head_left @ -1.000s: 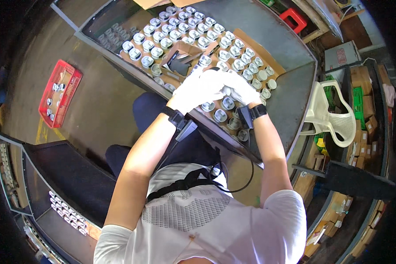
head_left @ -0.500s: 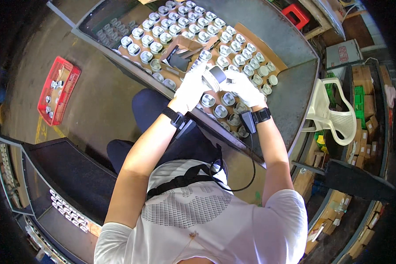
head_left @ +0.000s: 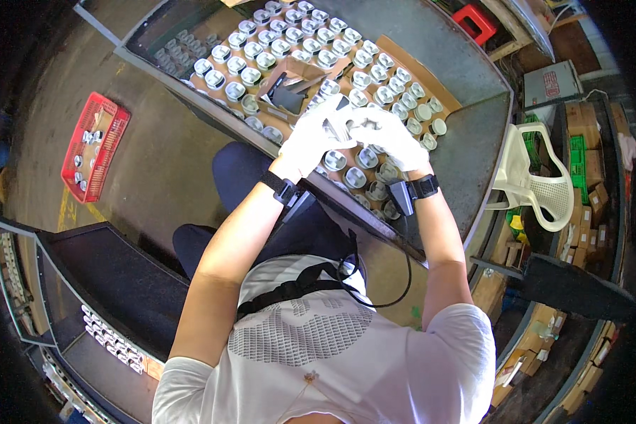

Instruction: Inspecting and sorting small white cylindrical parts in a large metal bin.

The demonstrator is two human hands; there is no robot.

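A metal engine piston (head_left: 338, 131) is held above the near edge of the bench, between my two white-gloved hands. My left hand (head_left: 308, 140) is closed around its left side. The curled fingers of my right hand (head_left: 391, 138) meet its right side, and dark smudges show on that glove's fingertips. Glare and the gloves hide much of the piston. Beneath and beyond my hands, several rows of similar pistons (head_left: 280, 48) stand on brown cardboard. Just past my left hand sits an open cardboard box (head_left: 287, 86) with dark flat pieces inside.
The metal bench (head_left: 466, 155) has a raised rim. On the floor at left lies a red plastic basket (head_left: 113, 152) with a few pistons. A white plastic chair (head_left: 544, 180) stands at right, by shelves of boxes. A dark rack (head_left: 113, 275) is at lower left.
The piston has turned in my hands: its dark side faced up before and now its bright metal shows. My right hand has moved slightly left and curled over it.
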